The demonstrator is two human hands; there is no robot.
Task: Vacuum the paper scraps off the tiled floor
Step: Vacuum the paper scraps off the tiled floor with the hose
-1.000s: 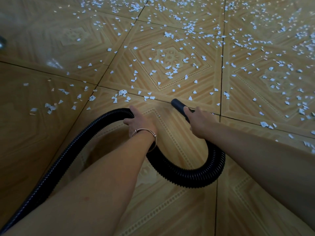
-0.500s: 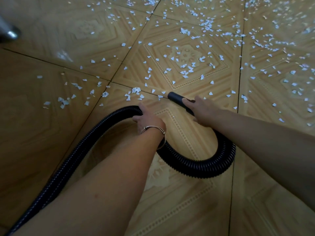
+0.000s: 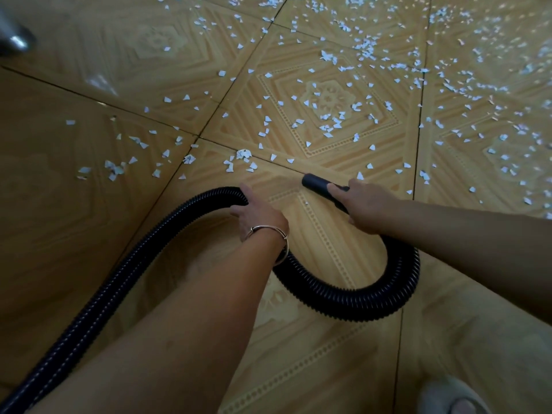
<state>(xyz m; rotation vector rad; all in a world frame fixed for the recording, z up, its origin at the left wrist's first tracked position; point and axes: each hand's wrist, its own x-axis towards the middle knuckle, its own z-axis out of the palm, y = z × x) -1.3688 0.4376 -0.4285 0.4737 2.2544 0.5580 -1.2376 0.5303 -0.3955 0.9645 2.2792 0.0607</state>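
Two hands work a black vacuum hose in the head view. The left hand point(image 3: 257, 215) has its grip closed round the ribbed hose point(image 3: 352, 303) near the top of its arch, fingers curled over it; a thin metal bangle point(image 3: 268, 230) sits on that wrist. The right hand point(image 3: 367, 204) has its grip closed round the smooth black nozzle point(image 3: 313, 182), with one finger laid along the tube toward its open end. The nozzle is held low over the tiled floor point(image 3: 89, 234), its mouth pointing up and left, just beside a grout line. Between the hands the hose drops into a U-shaped loop on the floor; from the left hand it runs down to the lower-left corner. Paper scraps point(image 3: 328, 121), small and white, lie scattered over the tiles beyond the nozzle, thickest toward the upper right, with a thinner band to the left. The nearest scraps lie just beyond the nozzle mouth and beside the right hand. A blurred shiny metal object point(image 3: 15, 37) shows at the upper-left edge. A light slipper point(image 3: 448, 395) shows at the lower-right edge.
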